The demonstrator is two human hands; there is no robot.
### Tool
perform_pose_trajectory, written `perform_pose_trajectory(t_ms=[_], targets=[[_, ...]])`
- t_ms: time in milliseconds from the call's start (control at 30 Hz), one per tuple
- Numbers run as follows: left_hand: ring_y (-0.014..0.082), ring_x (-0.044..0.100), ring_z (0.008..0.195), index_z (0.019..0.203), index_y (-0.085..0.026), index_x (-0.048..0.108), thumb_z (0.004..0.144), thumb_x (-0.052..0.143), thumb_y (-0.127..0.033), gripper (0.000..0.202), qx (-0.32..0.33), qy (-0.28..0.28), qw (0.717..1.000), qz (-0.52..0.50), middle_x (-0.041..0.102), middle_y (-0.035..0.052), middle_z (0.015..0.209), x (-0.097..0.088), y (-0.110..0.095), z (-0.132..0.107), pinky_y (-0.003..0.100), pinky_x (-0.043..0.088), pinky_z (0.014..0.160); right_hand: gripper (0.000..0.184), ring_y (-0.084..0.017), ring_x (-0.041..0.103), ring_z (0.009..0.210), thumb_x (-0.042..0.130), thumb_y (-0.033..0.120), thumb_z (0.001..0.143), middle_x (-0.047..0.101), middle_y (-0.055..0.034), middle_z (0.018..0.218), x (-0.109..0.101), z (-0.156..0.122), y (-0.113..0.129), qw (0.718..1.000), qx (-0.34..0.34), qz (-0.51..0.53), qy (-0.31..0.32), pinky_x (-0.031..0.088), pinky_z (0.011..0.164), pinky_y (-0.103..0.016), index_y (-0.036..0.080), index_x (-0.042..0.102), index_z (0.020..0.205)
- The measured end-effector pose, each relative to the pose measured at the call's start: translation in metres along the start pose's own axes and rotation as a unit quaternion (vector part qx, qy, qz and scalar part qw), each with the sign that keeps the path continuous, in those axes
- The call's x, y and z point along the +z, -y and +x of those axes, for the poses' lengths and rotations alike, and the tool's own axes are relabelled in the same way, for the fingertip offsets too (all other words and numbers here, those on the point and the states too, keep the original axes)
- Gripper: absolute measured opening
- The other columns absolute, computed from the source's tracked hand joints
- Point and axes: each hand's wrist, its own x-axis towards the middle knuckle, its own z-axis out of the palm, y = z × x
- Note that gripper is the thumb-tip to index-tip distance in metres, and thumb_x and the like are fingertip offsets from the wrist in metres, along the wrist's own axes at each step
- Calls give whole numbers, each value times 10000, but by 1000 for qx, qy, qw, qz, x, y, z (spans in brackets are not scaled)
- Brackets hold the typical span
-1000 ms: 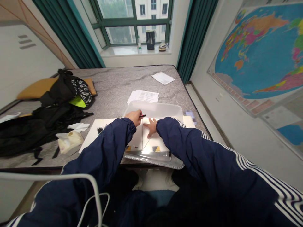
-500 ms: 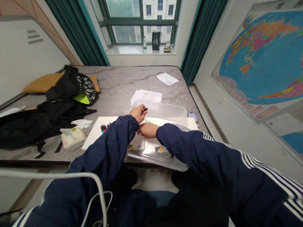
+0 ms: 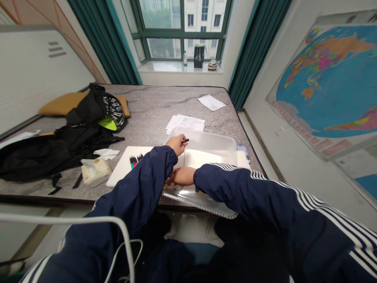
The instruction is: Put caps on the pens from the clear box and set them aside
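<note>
Over the left part of a clear plastic bin [image 3: 218, 139], my left hand [image 3: 176, 145] is closed on a dark pen [image 3: 185, 140], whose end sticks out to the right. My right hand [image 3: 183, 176] reaches low into the near left part of the bin. Its fingers are curled downward and partly covered by my left sleeve, so anything in them is hidden. White flat items [image 3: 203, 158] lie inside the bin. Left of it, several pens [image 3: 134, 160] rest on a white sheet or board [image 3: 119, 173], partly behind my left forearm.
Printed papers [image 3: 188, 123] lie just beyond the bin, with another sheet [image 3: 211, 102] farther back. A tissue pack [image 3: 96, 171] and a black backpack [image 3: 59, 149] are to the left. A white cable or tube [image 3: 118, 222] crosses the lower left foreground.
My right hand has moved down, toward the bin's near edge, away from my left hand. My left hand still grips the pen. The whole view has shifted slightly.
</note>
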Motion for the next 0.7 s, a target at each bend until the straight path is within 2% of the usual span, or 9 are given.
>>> perform_pose_trajectory(t_ms=[100, 167, 267, 367, 467, 567, 633, 700], targets=[[214, 646, 809, 993, -186, 595, 853, 519, -328, 213, -1, -3, 1000, -1, 693, 97, 853, 0, 1, 0, 305, 463, 739, 205, -186, 591, 939, 494, 159, 840, 661, -74, 1069, 6, 2, -1, 994, -92, -64, -3, 459, 799, -295, 192, 672, 935], [212, 641, 779, 991, -187, 595, 854, 519, -335, 216, 1, -3, 1000, -3, 689, 93, 825, 0, 1, 0, 306, 460, 728, 208, -203, 587, 957, 480, 163, 850, 654, -98, 1085, 11, 6, -5, 986, -122, -112, -18, 456, 811, -317, 175, 664, 947], [212, 636, 753, 982, -184, 600, 850, 526, -322, 205, 2, -9, 1000, -3, 685, 87, 801, 0, 0, 0, 302, 455, 712, 212, -218, 597, 948, 498, 176, 846, 660, -138, 1070, 9, 14, -13, 974, -136, -178, -20, 456, 809, -323, 128, 662, 972], [209, 630, 746, 964, -178, 608, 836, 542, -290, 183, -4, -28, 1000, -11, 686, 84, 803, -1, -2, 0, 293, 445, 704, 192, -210, 628, 870, 531, 153, 815, 698, -130, 953, -10, 15, -27, 977, -105, -183, -17, 457, 782, -298, 102, 691, 907], [195, 613, 730, 934, -178, 614, 825, 550, -279, 162, -8, -55, 998, -36, 680, 71, 802, -1, -2, 1, 284, 431, 697, 180, -175, 652, 775, 576, 130, 781, 716, -88, 856, -39, 2, -50, 991, -15, -86, -97, 464, 739, -256, 116, 710, 899], [173, 582, 688, 892, -174, 619, 810, 559, -274, 143, -20, -70, 996, -60, 663, 53, 773, 0, -2, 3, 274, 417, 686, 229, -111, 643, 603, 588, 100, 782, 711, -47, 764, -60, -17, -79, 982, 76, 65, -159, 479, 676, -214, 116, 705, 977], [160, 558, 662, 868, -170, 623, 795, 572, -275, 137, -26, -76, 994, -75, 640, 39, 739, 0, -2, 5, 267, 407, 676, 154, -107, 638, 573, 606, 91, 771, 695, -34, 688, -65, -26, -95, 957, 114, 144, -225, 488, 637, -206, 120, 718, 872], [147, 527, 627, 847, -168, 625, 781, 588, -286, 140, -36, -75, 992, -95, 602, 18, 682, -1, -4, 6, 259, 392, 649, 107, -109, 638, 581, 618, 112, 780, 701, -44, 721, -67, -29, -104, 908, 120, 232, -327, 498, 600, -211, 122, 704, 843]])
